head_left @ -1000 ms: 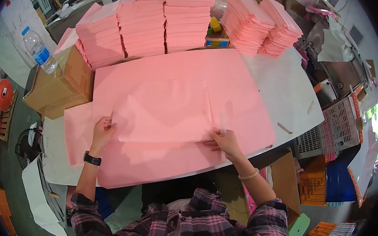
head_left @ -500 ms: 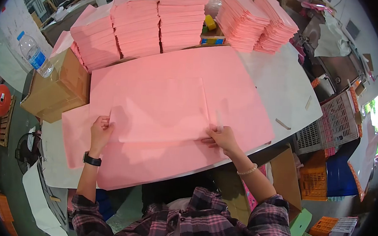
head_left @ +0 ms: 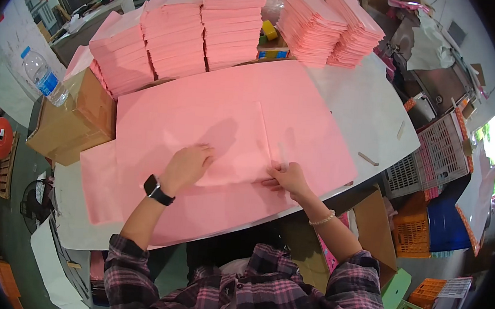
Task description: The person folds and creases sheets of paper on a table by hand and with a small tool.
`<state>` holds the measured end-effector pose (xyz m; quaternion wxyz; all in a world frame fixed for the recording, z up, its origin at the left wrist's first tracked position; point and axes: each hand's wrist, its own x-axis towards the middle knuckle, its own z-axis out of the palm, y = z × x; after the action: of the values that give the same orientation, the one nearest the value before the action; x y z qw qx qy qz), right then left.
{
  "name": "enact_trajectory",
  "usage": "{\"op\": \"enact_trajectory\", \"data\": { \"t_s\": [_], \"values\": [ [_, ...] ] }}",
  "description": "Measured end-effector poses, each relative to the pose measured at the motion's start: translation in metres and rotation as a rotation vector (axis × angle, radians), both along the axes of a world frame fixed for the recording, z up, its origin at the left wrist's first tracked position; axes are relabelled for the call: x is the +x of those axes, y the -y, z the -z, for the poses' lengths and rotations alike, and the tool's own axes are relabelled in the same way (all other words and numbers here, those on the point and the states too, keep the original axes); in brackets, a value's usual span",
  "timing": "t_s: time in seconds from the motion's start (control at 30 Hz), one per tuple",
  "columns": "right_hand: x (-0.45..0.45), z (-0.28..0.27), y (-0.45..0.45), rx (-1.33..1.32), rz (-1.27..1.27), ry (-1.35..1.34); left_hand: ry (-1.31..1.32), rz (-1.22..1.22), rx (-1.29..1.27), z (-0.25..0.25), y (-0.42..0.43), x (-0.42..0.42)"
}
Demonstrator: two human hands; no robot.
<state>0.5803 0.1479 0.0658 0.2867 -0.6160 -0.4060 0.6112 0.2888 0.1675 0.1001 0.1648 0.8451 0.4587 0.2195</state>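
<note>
A large pink sheet (head_left: 319,131) covers the middle of the table, with a smaller folded pink sheet (head_left: 235,130) lying on it. My left hand (head_left: 187,166), a black watch at its wrist, rests over the folded sheet's left part, fingers stretched to the right and holding nothing. My right hand (head_left: 289,180) is closed on the folded sheet's lower right corner, thumb above and fingers at the edge. Just above that thumb a narrow, pale, see-through strip (head_left: 283,153) stands out; whether the hand grips it too, I cannot tell.
Tall stacks of folded pink sheets (head_left: 172,35) line the table's back, with more stacks (head_left: 313,26) at the back right. A cardboard box (head_left: 81,121) carries a water bottle (head_left: 45,79) on the left. A small stick (head_left: 368,159) lies on the white table (head_left: 374,100).
My left hand has let go of the folded sheet's left edge and moved right across its surface. My right hand stays at the lower right corner.
</note>
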Motion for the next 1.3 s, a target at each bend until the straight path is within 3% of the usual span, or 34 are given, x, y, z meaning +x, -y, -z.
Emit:
{"op": "enact_trajectory", "data": {
  "t_s": [0.1, 0.2, 0.3, 0.4, 0.5, 0.57, 0.63, 0.8, 0.9, 1.0, 1.1, 1.17, 1.23, 1.27, 1.3],
  "values": [
    [0.002, -0.002, -0.003, 0.024, 0.016, 0.061, -0.375, -0.040, -0.273, -0.001, -0.004, 0.017],
    [0.006, 0.005, 0.005, 0.068, 0.027, 0.152, -0.378, 0.023, -0.166, 0.013, -0.005, 0.011],
    [0.004, 0.024, 0.025, 0.775, 0.167, 0.706, -0.376, 0.055, -0.114, 0.018, -0.008, 0.007],
    [-0.043, 0.010, 0.047, 0.826, 0.220, 0.739, -0.388, 0.091, -0.127, 0.017, -0.009, 0.008],
    [-0.088, 0.009, 0.054, 0.758, 0.177, 0.595, -0.383, 0.078, -0.175, 0.007, -0.006, 0.011],
    [-0.104, 0.008, 0.051, 0.624, -0.012, 0.642, -0.378, 0.091, -0.125, 0.014, -0.006, 0.009],
    [-0.089, 0.022, 0.051, 0.638, 0.026, 0.692, -0.358, 0.079, -0.028, 0.021, -0.006, 0.005],
    [-0.013, 0.028, 0.053, 0.649, 0.232, 0.927, -0.315, 0.035, -0.085, 0.022, -0.016, 0.008],
    [-0.011, 0.003, 0.061, 0.730, 0.307, 1.110, -0.412, 0.004, -0.387, -0.012, -0.025, 0.024],
    [-0.070, 0.013, 0.072, 0.952, 0.051, 1.184, -0.454, -0.035, -0.458, -0.017, -0.040, 0.028],
    [-0.141, 0.042, 0.068, 1.249, -0.101, 1.001, -0.465, -0.069, -0.496, -0.020, -0.045, 0.030],
    [-0.214, 0.024, 0.076, 0.811, -0.541, 1.099, -0.436, -0.093, -0.509, -0.020, -0.045, 0.034],
    [-0.280, 0.063, 0.076, 0.826, -0.253, -0.102, -0.463, -0.101, -0.548, -0.028, -0.040, 0.039],
    [-0.281, 0.063, 0.087, 0.829, -0.257, -0.107, -0.490, -0.098, -0.583, -0.034, -0.038, 0.042],
    [-0.278, 0.052, 0.101, 0.910, -0.633, -0.013, -0.516, -0.093, -0.618, -0.037, -0.036, 0.044]
  ]
}}
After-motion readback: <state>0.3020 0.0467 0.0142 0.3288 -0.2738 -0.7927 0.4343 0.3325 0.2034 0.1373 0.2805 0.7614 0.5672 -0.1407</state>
